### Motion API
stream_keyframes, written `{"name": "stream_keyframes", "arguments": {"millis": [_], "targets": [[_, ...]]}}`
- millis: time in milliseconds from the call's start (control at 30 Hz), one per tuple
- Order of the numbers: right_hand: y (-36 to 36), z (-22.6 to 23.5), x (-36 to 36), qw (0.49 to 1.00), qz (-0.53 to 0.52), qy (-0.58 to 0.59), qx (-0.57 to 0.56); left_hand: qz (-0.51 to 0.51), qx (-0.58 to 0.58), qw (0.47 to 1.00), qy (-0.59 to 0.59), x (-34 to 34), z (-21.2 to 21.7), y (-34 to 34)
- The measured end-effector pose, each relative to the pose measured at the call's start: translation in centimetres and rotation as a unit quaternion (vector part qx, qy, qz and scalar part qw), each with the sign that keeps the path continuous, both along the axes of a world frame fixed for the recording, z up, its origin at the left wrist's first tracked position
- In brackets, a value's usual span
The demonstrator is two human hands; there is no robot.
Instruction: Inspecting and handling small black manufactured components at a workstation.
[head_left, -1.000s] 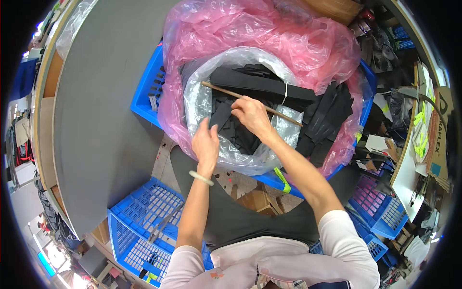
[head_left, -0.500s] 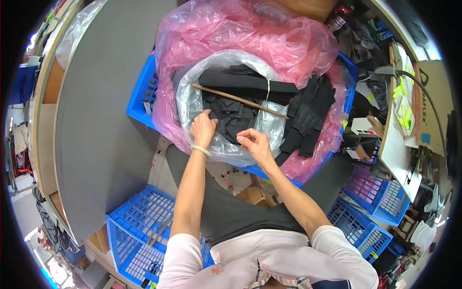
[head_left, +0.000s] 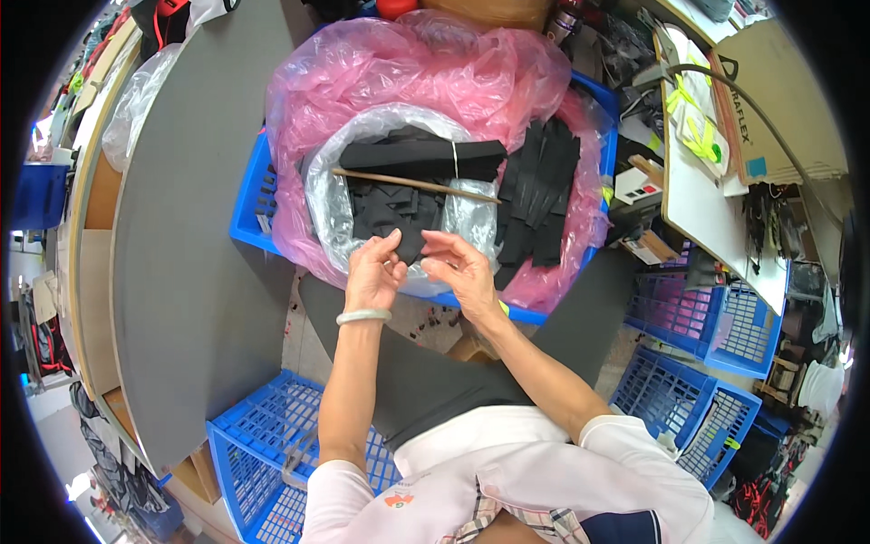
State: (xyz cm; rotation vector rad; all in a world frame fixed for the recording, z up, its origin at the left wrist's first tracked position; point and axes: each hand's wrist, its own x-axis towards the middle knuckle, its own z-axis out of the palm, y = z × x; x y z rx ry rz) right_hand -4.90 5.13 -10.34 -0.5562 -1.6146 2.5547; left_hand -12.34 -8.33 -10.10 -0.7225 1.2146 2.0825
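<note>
- Your left hand (head_left: 373, 270) was curled, and its fingers pinched a small black fabric piece (head_left: 405, 243) at the near edge of the clear plastic bag (head_left: 326, 195).
- Your right hand (head_left: 464, 268) was just beside the left one, fingers bent and partly open. I cannot tell if it had hold of the fabric piece or only touched it.
- You wore a pale bangle (head_left: 362, 316) on your left wrist.
- The clear bag sat inside a big pink plastic bag (head_left: 408, 68), and both sat in a blue crate (head_left: 249, 213).
- More black pieces lay in the clear bag, with a black bundle (head_left: 421, 156) on top, tied round the middle.
- A thin wooden stick (head_left: 412, 184) lay across the clear bag, just past your hands.
- A stack of black strips (head_left: 539, 195) lay to the right, in the pink bag.
- A grey tabletop (head_left: 181, 272) was on your left.
- Another blue crate (head_left: 258, 444) stood low by your left arm.
</note>
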Motion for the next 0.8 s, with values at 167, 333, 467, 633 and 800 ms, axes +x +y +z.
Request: {"name": "stream_keyframes", "arguments": {"millis": [167, 333, 467, 633, 800], "targets": [[0.8, 0.8, 1.5, 0.996, -0.023, 0.091, -0.005, 0.069, 0.165, 0.979, -0.097, 3.9, 2.5, 1.6], [1.6, 2.9, 3.3, 0.969, -0.003, 0.108, 0.223, 0.079, 0.262, 0.958, -0.087, 7.4, 2.1, 1.6], [3.0, 2.8, 5.0, 0.966, -0.009, 0.064, 0.251, 0.051, 0.18, 0.98, -0.065, 9.3, 2.9, 2.4], [4.9, 3.5, 6.0, 0.875, -0.058, 0.196, 0.439, 0.062, -0.185, 0.941, 0.277, 11.0, 4.1, 3.2], [5.1, 5.1, 5.6, 0.855, -0.023, 0.19, 0.482, -0.1, -0.219, 0.879, 0.411, 11.3, 4.2, 4.7]]}}
